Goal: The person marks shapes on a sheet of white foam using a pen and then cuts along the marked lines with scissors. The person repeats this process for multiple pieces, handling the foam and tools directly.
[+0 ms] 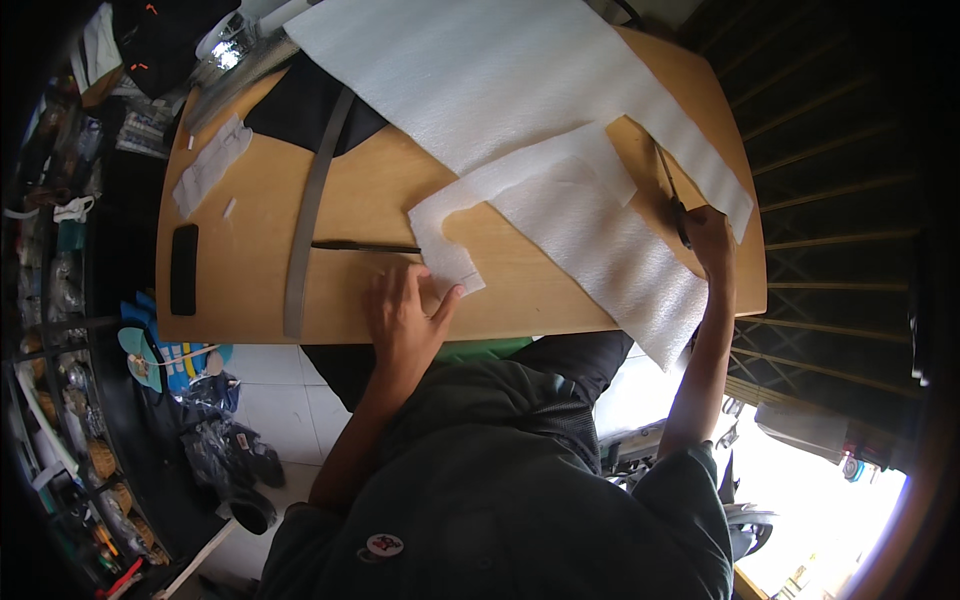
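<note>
A large white foam sheet (430, 70) covers the far side of the wooden table, its right part cut into a long strip. A smaller white piece with a curved notch (440, 225) lies across its near part. My left hand (405, 315) rests at the table's front edge, fingers apart, with the thumb and fingertips at the near end of the notched piece. On the right, my right hand (712, 240) is closed around the dark handles of a pair of scissors (672, 180). Their blades point away from me, beside the cut edge of the strip.
Left of my left hand lie a black pen (365, 246), a long metal ruler (303, 240), black material (285, 110), a crumpled pale scrap (213, 165) and a flat black rectangular object (184, 270). Crowded shelves (70, 300) stand left; a slatted folding gate (820, 240) stands right.
</note>
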`<state>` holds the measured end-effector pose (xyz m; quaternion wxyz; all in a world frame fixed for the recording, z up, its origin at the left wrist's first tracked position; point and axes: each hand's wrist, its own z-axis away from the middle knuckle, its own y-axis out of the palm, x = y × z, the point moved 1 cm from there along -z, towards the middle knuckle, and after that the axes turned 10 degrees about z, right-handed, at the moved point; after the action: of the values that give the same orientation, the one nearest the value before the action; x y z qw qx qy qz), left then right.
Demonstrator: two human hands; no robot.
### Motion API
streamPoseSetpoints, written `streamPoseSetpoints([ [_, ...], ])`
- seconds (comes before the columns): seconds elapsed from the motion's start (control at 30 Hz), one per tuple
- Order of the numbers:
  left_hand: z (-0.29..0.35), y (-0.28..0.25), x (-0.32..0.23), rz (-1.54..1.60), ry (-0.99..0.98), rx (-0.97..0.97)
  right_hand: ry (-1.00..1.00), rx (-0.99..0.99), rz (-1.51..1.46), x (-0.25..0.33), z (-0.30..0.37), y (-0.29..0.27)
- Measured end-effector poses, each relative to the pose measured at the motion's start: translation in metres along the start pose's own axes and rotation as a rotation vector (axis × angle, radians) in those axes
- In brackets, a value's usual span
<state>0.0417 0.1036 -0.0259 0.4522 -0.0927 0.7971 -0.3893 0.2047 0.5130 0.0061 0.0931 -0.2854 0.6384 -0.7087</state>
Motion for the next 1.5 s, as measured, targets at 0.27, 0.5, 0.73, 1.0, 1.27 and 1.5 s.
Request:
streamPoseSetpoints([
  [0.27, -0.003, 0.015, 0.0, 0.017, 0.018, 0.0, -0.015, 0.25, -0.964, -0.024, 0.018, -0.02],
  [0.5, -0.013, 0.023, -0.019, 0.016, -0.031, 0.01, -0.293, 0.291, -1.342, 0.017, 0.087, -0.029],
  [0.73, -0.015, 0.019, -0.006, 0.277, -0.156, 0.032, -0.165, 0.382, -1.414, 0.018, 0.124, 0.004],
  [1.0, -0.076, -0.033, -0.015, 0.934, -0.328, -0.167, -0.203, 0.483, -1.489, 0.044, 0.186, 0.012],
  [1.27, -0.151, -0.061, -0.07, 1.129, 0.112, -0.496, -0.447, 0.742, -1.444, 0.084, 0.219, 0.03],
  [1.5, -0.181, -0.041, -0.112, 1.021, 0.314, -0.492, -0.469, 0.717, -1.2, 0.095, 0.204, 0.056],
])
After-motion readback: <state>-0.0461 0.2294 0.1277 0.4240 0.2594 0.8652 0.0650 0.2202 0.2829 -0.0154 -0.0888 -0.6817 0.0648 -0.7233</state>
